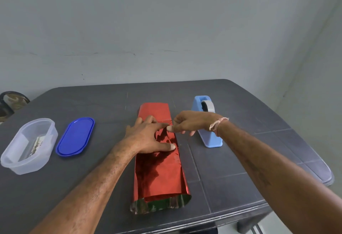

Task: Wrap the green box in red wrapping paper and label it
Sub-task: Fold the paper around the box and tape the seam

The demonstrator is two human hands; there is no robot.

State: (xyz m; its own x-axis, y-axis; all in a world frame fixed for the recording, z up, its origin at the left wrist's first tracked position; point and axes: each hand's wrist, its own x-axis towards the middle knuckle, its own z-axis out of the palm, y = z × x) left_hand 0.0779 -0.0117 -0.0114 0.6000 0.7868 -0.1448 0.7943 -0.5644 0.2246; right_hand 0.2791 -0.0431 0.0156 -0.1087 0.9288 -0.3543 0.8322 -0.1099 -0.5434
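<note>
Left hand (148, 135), spread wide, is pressing the red-wrapped box (159, 174) on the bench (240, 159). Right hand (187, 124) is pinching at its seam; cannot tell what it holds. The box's long axis is running near-to-far, open end pointing near.

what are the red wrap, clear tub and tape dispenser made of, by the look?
Red wrap: seemingly metallic foil paper, glossy; it mirrors dark shapes and its open end shows a shiny inside. Clear tub: frosted translucent plastic; contents show through the wall. Tape dispenser: light blue plastic, likely moulded, smooth matte faces.
</note>
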